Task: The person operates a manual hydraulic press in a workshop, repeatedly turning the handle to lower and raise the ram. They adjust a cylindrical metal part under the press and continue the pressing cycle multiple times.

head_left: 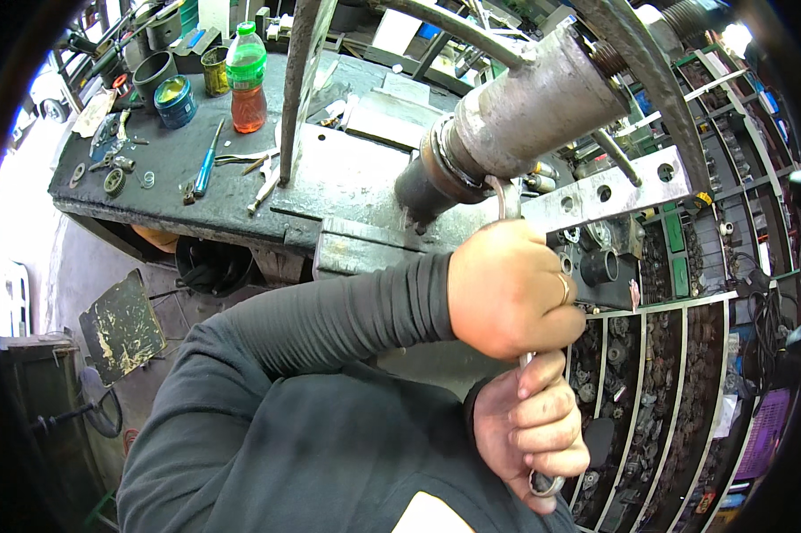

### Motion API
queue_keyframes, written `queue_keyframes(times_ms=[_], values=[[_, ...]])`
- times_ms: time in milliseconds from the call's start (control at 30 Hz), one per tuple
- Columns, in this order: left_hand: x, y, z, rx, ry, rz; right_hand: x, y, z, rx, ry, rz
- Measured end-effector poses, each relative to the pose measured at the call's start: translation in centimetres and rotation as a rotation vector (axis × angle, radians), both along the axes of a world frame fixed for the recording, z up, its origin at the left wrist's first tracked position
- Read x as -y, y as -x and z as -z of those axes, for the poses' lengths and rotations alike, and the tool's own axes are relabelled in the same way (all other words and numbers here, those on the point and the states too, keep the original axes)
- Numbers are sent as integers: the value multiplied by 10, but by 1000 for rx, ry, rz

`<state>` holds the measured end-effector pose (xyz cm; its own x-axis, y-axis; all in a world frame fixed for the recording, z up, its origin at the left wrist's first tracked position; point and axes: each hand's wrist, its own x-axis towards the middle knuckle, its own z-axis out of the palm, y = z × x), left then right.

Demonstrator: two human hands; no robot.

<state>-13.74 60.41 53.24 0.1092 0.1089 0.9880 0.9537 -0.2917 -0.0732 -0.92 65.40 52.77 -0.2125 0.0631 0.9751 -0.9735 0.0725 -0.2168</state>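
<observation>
A long steel wrench (509,201) runs down from the metal cylinder (534,107) toward my body. Its upper end meets the cylinder near the collar (449,164); how it seats there is partly hidden. My left hand (516,289), with a ring on one finger, is closed in a fist around the upper shank. Below it my right hand (534,422) wraps its fingers around the lower part, and the wrench's ring-shaped end shows by the thumb. The cylinder lies tilted above the bench, with a threaded rod (685,19) at its far upper right end.
The dark workbench (267,209) carries a bottle of red liquid (248,84), a blue can (175,102), a blue-handled screwdriver (207,169) and a hammer (265,188). Metal bars (301,80) stand around the cylinder. Shelves of small parts (658,391) line the right.
</observation>
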Motion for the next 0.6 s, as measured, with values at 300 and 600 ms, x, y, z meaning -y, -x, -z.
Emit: queue_keyframes(times_ms=[300, 600], values=[[-1, -10, 1, 88, -22, -67, -9, -10, -4, -27, 66, 47], [-3, -10, 6, 83, -17, -48, -5, 3, 1, -76, 60, -55]])
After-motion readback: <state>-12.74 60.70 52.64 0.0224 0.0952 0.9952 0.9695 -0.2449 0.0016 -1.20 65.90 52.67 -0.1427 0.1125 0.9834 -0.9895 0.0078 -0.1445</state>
